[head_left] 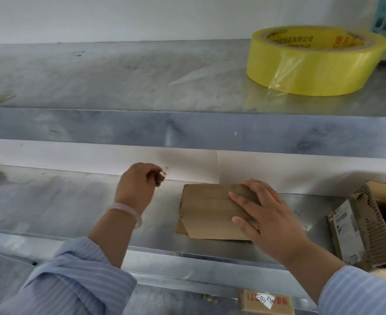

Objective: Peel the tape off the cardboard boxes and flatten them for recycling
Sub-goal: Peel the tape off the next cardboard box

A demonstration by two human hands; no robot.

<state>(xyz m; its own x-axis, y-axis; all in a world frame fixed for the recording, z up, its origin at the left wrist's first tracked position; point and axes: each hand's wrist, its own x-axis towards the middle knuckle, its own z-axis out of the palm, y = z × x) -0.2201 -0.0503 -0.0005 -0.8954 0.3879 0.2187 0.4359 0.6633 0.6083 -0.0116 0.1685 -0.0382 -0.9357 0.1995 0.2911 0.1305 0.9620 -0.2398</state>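
Pinched tape scrap (160,177) in L hand (137,183); pressed box (208,212) w/ R hand (269,219), fingers spread. Left to flatten: that box, plus open box (367,226) at 3 o'clock.

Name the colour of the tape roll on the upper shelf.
The tape roll is yellow; head view shows it best.
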